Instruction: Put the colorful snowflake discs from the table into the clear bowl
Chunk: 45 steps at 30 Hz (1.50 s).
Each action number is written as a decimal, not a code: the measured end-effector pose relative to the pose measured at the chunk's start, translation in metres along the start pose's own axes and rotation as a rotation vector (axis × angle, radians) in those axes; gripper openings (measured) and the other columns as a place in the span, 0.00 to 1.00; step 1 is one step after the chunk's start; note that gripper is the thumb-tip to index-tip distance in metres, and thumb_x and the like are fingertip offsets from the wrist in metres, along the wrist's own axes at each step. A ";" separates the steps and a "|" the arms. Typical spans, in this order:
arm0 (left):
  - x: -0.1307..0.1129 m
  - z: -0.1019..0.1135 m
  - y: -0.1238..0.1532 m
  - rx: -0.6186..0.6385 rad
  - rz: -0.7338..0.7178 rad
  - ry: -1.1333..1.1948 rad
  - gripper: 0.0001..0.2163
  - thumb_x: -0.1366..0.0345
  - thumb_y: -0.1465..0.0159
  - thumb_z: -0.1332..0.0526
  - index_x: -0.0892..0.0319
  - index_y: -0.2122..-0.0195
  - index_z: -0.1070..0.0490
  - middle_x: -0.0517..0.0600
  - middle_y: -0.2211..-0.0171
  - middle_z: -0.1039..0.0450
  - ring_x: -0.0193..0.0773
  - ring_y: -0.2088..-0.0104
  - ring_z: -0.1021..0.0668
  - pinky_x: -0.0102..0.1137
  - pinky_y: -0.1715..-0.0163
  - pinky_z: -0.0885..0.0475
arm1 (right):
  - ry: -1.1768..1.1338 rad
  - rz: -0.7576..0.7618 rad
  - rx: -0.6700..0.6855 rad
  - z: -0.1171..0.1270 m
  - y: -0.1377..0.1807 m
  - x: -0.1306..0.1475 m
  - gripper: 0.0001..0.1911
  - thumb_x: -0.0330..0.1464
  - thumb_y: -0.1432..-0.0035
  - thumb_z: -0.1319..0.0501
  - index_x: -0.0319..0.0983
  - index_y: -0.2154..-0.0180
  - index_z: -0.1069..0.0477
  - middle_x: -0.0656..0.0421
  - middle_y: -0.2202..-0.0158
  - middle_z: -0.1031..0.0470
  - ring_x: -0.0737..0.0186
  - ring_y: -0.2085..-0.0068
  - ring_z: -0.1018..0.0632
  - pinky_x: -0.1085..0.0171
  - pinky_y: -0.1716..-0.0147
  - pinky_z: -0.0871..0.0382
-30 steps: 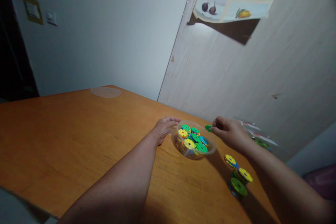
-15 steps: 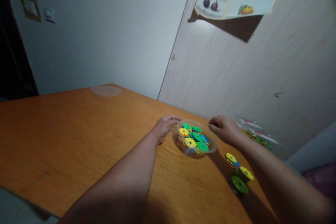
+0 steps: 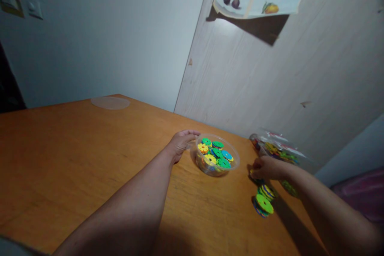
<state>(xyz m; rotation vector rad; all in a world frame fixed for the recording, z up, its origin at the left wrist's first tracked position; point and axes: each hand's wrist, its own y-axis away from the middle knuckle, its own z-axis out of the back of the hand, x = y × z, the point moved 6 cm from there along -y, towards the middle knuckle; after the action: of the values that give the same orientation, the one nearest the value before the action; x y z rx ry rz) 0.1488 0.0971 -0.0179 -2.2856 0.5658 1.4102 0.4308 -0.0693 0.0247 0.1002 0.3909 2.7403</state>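
Note:
A clear round plastic tub [image 3: 235, 165] stands upright on the wooden table. Inside it lie notched plastic discs [image 3: 217, 153] in green, yellow and blue. My left hand [image 3: 182, 144] grips the tub's left side, with its fingers along the far side of the rim. To the right of the tub, my right hand [image 3: 266, 167] is closed on a small stack of discs [image 3: 252, 174]; a yellow edge shows at the fingertips and the rest is mostly hidden. Just nearer to me are two more stacks, a yellow one [image 3: 268, 193] and a yellow-green one [image 3: 264, 205].
Behind my right hand lies a clear plastic bag [image 3: 279, 150] with colourful pieces in it. Another green disc piece [image 3: 288, 188] shows beyond my right forearm. A flat translucent round lid [image 3: 110, 103] rests at the table's far left corner. Walls border the table's back.
My right hand has gone from the tub's right rim down to the farthest small stack and closed on it. The left hand stays at the tub. The view has shifted slightly right.

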 end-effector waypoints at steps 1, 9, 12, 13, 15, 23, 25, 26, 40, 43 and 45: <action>0.000 0.000 0.000 0.004 0.001 -0.001 0.14 0.66 0.52 0.33 0.63 0.62 0.23 0.53 0.67 0.22 0.35 0.70 0.23 0.28 0.69 0.31 | -0.005 0.000 0.000 -0.002 0.000 0.000 0.11 0.40 0.57 0.34 0.39 0.78 0.25 0.60 0.77 0.26 0.62 0.72 0.25 0.66 0.75 0.39; 0.000 -0.001 0.000 0.005 0.006 0.003 0.15 0.66 0.51 0.33 0.63 0.62 0.24 0.54 0.66 0.22 0.35 0.70 0.23 0.28 0.68 0.31 | -0.032 -0.008 -0.060 -0.004 -0.001 -0.010 0.10 0.38 0.58 0.34 0.38 0.72 0.25 0.57 0.72 0.24 0.59 0.70 0.25 0.66 0.74 0.38; 0.000 0.000 0.000 0.006 0.003 0.001 0.14 0.66 0.52 0.33 0.63 0.62 0.24 0.53 0.66 0.22 0.35 0.70 0.23 0.28 0.68 0.31 | -0.048 0.002 -0.120 0.006 -0.001 -0.013 0.13 0.38 0.56 0.35 0.37 0.68 0.25 0.55 0.69 0.23 0.58 0.67 0.25 0.65 0.71 0.36; 0.000 0.000 0.001 0.004 0.002 -0.003 0.14 0.66 0.52 0.33 0.63 0.63 0.24 0.53 0.67 0.22 0.35 0.70 0.23 0.28 0.69 0.31 | -0.076 0.018 -0.161 0.012 0.000 -0.011 0.14 0.38 0.55 0.36 0.37 0.67 0.26 0.55 0.68 0.23 0.58 0.67 0.25 0.65 0.71 0.36; 0.000 0.000 0.001 0.007 0.001 -0.011 0.13 0.66 0.52 0.33 0.63 0.64 0.24 0.52 0.68 0.23 0.35 0.71 0.24 0.28 0.69 0.32 | -0.161 0.089 -0.255 0.027 0.007 0.002 0.13 0.38 0.53 0.37 0.37 0.65 0.28 0.55 0.68 0.24 0.59 0.67 0.26 0.65 0.70 0.36; -0.005 0.000 0.004 -0.001 -0.046 -0.024 0.11 0.63 0.51 0.32 0.62 0.68 0.24 0.52 0.67 0.22 0.35 0.69 0.24 0.30 0.65 0.32 | -0.269 0.340 -0.340 0.051 0.035 0.086 0.15 0.41 0.47 0.39 0.39 0.61 0.29 0.59 0.69 0.25 0.62 0.67 0.27 0.66 0.69 0.36; -0.006 0.001 0.005 -0.001 -0.053 -0.022 0.10 0.63 0.51 0.32 0.62 0.69 0.24 0.52 0.68 0.23 0.35 0.68 0.24 0.30 0.64 0.32 | -0.231 0.339 -0.330 0.047 0.034 0.096 0.15 0.40 0.47 0.39 0.40 0.59 0.29 0.58 0.67 0.24 0.61 0.65 0.26 0.65 0.68 0.35; -0.006 0.001 0.005 0.001 -0.058 -0.020 0.10 0.63 0.50 0.32 0.62 0.69 0.25 0.52 0.68 0.23 0.35 0.68 0.24 0.30 0.63 0.32 | -0.211 0.332 -0.331 0.045 0.033 0.097 0.15 0.40 0.48 0.38 0.40 0.59 0.29 0.57 0.66 0.24 0.60 0.65 0.25 0.65 0.68 0.35; -0.006 0.001 0.003 0.002 -0.085 -0.030 0.10 0.59 0.48 0.32 0.62 0.72 0.25 0.51 0.70 0.23 0.36 0.68 0.24 0.32 0.61 0.32 | -0.134 0.097 -0.178 0.019 0.015 -0.009 0.12 0.42 0.51 0.38 0.39 0.72 0.27 0.57 0.71 0.24 0.60 0.69 0.26 0.64 0.70 0.36; -0.005 0.001 0.003 -0.001 -0.062 -0.022 0.10 0.60 0.49 0.32 0.62 0.72 0.25 0.51 0.70 0.24 0.36 0.69 0.24 0.31 0.62 0.32 | -0.125 0.038 -0.085 0.002 0.014 -0.019 0.14 0.43 0.54 0.36 0.39 0.70 0.25 0.57 0.70 0.22 0.59 0.68 0.25 0.64 0.70 0.35; -0.007 0.001 0.004 -0.010 -0.061 -0.020 0.10 0.61 0.49 0.32 0.62 0.70 0.25 0.52 0.69 0.23 0.36 0.67 0.24 0.31 0.61 0.32 | -0.112 -0.002 -0.056 -0.004 0.012 -0.022 0.13 0.42 0.56 0.34 0.39 0.70 0.24 0.57 0.70 0.22 0.59 0.68 0.24 0.65 0.70 0.35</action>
<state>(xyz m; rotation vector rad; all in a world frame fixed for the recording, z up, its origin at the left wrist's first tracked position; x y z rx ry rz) 0.1434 0.0950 -0.0128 -2.2739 0.4804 1.4081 0.4464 -0.0887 0.0237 0.2375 0.2826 2.7263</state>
